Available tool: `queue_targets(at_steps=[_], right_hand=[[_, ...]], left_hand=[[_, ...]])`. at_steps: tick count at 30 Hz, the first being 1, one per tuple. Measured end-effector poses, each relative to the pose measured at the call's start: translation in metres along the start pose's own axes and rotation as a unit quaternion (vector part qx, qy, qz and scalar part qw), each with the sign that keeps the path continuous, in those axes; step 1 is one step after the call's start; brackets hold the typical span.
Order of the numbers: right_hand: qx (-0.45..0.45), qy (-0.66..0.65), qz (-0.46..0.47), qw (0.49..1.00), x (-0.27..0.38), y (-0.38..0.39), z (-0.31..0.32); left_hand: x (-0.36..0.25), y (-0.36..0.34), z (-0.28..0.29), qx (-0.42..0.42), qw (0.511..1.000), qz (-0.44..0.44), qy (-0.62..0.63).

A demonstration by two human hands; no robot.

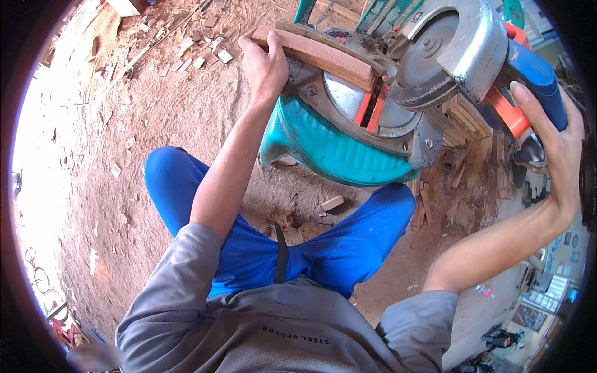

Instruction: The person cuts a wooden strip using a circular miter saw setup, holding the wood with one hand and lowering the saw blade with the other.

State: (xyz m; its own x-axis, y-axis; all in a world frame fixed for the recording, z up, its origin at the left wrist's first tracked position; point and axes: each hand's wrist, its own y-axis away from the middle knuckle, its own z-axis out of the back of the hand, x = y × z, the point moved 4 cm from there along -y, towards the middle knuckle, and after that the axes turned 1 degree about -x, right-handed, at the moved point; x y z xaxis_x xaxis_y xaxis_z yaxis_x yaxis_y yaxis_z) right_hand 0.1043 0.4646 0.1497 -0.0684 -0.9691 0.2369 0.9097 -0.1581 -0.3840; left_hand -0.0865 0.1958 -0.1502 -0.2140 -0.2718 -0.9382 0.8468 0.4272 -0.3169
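My left hand [264, 68] grips the left end of a reddish wooden board [326, 56], which lies across the fence of a mitre saw [311, 102]. The saw stands on a teal plastic stool [336, 149]. Its round silver base plate [339, 92] has an orange slotted insert. The circular blade [413, 59], partly covered by a metal guard [476, 40], is raised to the right of the board. My right hand [556, 133] is wrapped round the blue handle [532, 78] of the saw, beside an orange part.
Sawdust and scattered offcuts [205, 59] cover the ground. Stacked wood pieces [466, 118] are behind the saw at the right, and an offcut [333, 202] lies between my blue-clad legs [364, 242]. Assorted items [504, 336] sit at the far right edge.
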Motion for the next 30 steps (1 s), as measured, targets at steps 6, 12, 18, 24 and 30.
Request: queue_targets(at_steps=[6, 12, 18, 24, 30], right_hand=[[0.037, -0.013, 0.022, 0.999, -0.003, -0.003, 0.001], [0.043, -0.096, 0.042, 0.994, -0.008, -0.006, 0.000], [0.051, -0.056, -0.039, 0.996, -0.016, -0.005, 0.004], [0.058, -0.067, -0.003, 0.996, -0.017, -0.004, 0.005], [0.062, -0.056, -0.001, 0.997, -0.012, -0.005, 0.006]], left_hand=[[-0.005, 0.007, 0.004, -0.035, 0.999, 0.009, 0.001], [0.000, 0.002, 0.008, -0.041, 0.997, 0.028, 0.065], [-0.002, 0.007, 0.007, -0.028, 0.988, 0.062, 0.136], [-0.003, 0.009, 0.011, -0.022, 0.992, 0.077, 0.097], [0.018, -0.006, 0.008, 0.114, 0.969, 0.068, 0.208]])
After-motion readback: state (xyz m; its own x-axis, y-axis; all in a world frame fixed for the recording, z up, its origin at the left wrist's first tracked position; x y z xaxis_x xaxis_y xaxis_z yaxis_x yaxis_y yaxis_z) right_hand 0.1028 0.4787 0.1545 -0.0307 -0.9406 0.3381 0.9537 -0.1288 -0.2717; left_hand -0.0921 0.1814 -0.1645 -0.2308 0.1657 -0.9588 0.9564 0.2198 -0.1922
